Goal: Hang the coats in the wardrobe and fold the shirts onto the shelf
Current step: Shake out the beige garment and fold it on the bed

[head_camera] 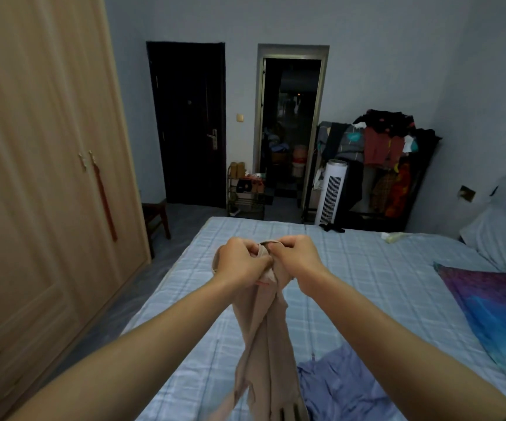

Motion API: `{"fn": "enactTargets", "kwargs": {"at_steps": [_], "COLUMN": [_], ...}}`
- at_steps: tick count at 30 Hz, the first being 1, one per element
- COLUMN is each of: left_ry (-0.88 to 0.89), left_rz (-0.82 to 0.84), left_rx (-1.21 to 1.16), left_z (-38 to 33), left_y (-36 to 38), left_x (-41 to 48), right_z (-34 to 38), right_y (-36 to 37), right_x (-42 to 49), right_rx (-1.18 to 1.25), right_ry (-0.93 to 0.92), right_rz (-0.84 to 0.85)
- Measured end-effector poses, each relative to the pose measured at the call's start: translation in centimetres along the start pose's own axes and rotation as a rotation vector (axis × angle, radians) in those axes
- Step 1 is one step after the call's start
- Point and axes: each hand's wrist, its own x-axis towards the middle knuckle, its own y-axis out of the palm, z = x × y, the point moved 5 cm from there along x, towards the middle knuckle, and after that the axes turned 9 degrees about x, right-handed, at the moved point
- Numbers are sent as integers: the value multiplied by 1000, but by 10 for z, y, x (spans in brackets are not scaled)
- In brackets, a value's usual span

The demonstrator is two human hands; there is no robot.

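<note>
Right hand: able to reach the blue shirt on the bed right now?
Probably not yet: the right hand pinches the top of the beige garment, as does the left hand. The blue shirt lies on the bed below the right forearm; the way looks free once it lets go.

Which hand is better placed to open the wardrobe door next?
Probably the left hand: the closed wardrobe stands on its side. Both hands grip the beige garment, so the right hand could hold it alone.
</note>
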Motion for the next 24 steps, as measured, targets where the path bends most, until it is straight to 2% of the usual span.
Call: {"fn": "enactTargets", "kwargs": {"at_steps": [3, 5, 8, 13, 16, 21, 24], "left_ry": [-92, -220, -314, -291, -161, 279, 488], "left_rz": [136, 217, 204, 315, 320, -25, -98], "left_rx": [-248, -428, -416, -364, -173, 479, 656], "left_z": [-1, 0, 7, 12, 19, 26, 32], "left_y": [4, 5, 1, 1, -17, -60, -57], "left_x": [-1, -1, 1, -9, -5, 4, -3], "right_z": [5, 7, -1, -7, -6, 9, 19], "right_y": [-4, -2, 4, 2, -6, -15, -19], "right_x": [-3, -11, -21, -19, -14, -8, -9], "right_rx": [-4, 6, -79, -210, -224, -157, -121], "right_ry": [-6, -12, -52, -173, -172, -222, -254], "right_rz": [43, 148, 212, 45, 9, 2, 8]}}
